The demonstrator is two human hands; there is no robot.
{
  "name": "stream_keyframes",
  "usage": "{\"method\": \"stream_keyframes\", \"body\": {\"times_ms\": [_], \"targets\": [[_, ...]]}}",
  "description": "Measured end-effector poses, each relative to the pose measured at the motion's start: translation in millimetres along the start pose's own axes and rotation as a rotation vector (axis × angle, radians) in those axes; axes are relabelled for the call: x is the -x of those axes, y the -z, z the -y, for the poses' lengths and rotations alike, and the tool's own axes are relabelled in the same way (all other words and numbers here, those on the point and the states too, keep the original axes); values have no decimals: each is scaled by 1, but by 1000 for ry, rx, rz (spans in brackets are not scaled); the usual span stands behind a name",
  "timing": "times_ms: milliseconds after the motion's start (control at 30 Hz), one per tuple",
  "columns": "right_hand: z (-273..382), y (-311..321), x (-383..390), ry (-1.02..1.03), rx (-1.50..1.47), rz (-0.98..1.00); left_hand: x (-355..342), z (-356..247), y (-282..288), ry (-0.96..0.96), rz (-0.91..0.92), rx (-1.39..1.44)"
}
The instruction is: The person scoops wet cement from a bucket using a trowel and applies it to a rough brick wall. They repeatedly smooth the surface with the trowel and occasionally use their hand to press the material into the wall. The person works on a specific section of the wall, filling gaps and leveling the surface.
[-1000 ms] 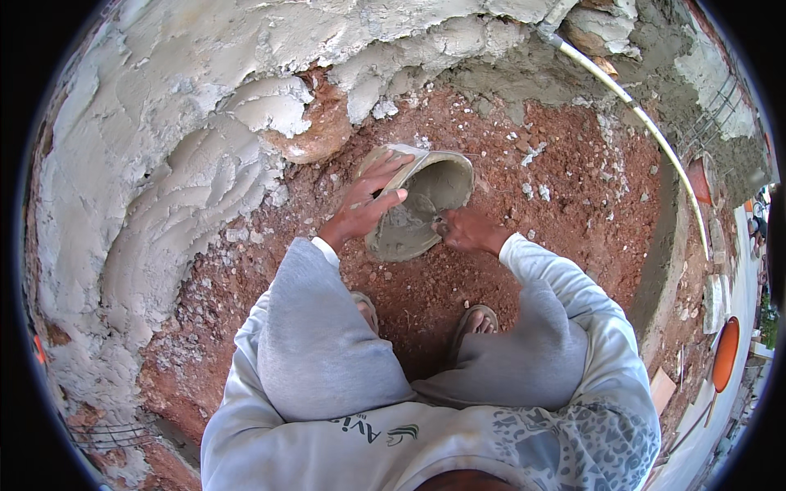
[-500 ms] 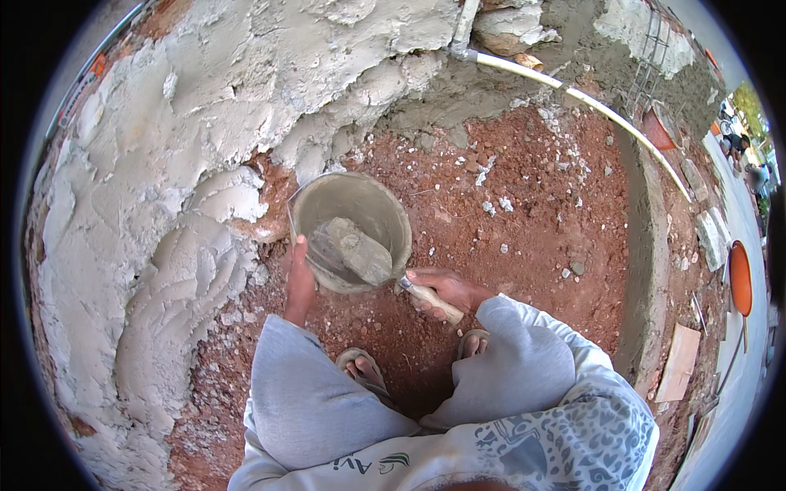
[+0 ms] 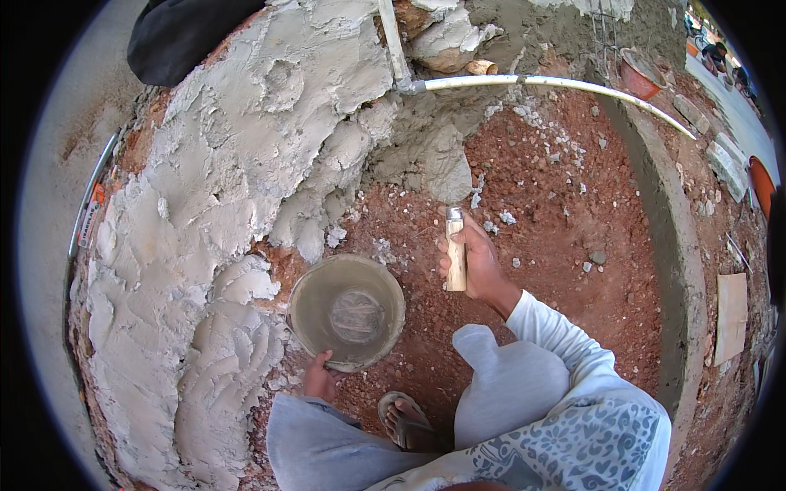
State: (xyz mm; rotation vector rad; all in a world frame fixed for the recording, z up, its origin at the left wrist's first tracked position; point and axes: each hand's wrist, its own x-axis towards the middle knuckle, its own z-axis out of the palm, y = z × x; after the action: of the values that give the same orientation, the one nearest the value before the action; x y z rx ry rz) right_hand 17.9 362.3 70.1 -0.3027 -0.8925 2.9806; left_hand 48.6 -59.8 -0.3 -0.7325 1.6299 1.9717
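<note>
My right hand [image 3: 481, 260] is closed around the pale wooden handle of a trowel [image 3: 456, 263]. Its blade points away from me, and grey mortar [image 3: 447, 168] covers it at the foot of the plastered wall. Low on the left, my left hand [image 3: 319, 380] grips the near rim of a grey bucket [image 3: 391, 339], thumb over the edge. A thin smear of mortar lines the bucket, with a scraped patch at its bottom. It stands on red soil beside the rough grey mortar face [image 3: 237, 188].
A white pipe [image 3: 557, 81] curves across the far side. Along the right runs a concrete curb [image 3: 667, 270], with an orange-red bucket [image 3: 641, 75] and a flat board [image 3: 731, 317] beyond it. A dark cloth-like shape [image 3: 184, 37] hangs at the upper left. Distant people appear at the far right.
The trowel, loaded with mortar, has gone from inside the bucket to the wall's foot ahead. My left hand has shifted from the bucket's left side to its near rim.
</note>
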Motion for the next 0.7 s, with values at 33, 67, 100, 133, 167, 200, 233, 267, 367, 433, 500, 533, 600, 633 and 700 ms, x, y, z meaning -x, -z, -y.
{"method": "stream_keyframes", "body": {"times_ms": [33, 67, 100, 133, 167, 200, 233, 267, 367, 433, 500, 533, 600, 633, 700], "targets": [[5, -2, 0, 21, -20, -4, 1, -5, 0, 0, -8, 13], [11, -5, 1, 44, -39, -9, 7, -7, 0, -33, -53, 26], [15, -9, 1, 67, -61, -5, 10, -14, 4, -31, -43, 8], [18, -9, -1, 86, -81, -5, 11, -18, 14, -27, -26, -9], [21, -9, -2, 112, -95, -17, 12, -21, 23, -22, -8, -26], [25, -12, -3, 134, -116, -29, 12, -22, 31, -8, -9, -39], [29, -15, -4, 154, -133, -38, 12, -21, 37, 6, -10, -47], [34, -18, -5, 233, -132, -41, 9, -20, 42, 20, -11, -55], [55, -25, -8, 516, -87, -93, 16, -31, 30, -26, 111, -152], [71, -36, -9, 744, -22, -149, 13, -40, 61, 26, 128, -175], [83, -30, -23, 987, 50, -231, 15, -53, 70, 119, 180, -209], [92, -25, -33, 1120, 86, -297, 20, -58, 65, 156, 149, -202], [107, -13, -52, 1364, 203, -441, 30, -64, 54, 170, 103, -283], [110, -10, -65, 1407, 171, -487, 33, -65, 49, 170, 77, -340], [103, -6, -100, 1472, 103, -582, 44, -68, 46, 177, 8, -451]]}}
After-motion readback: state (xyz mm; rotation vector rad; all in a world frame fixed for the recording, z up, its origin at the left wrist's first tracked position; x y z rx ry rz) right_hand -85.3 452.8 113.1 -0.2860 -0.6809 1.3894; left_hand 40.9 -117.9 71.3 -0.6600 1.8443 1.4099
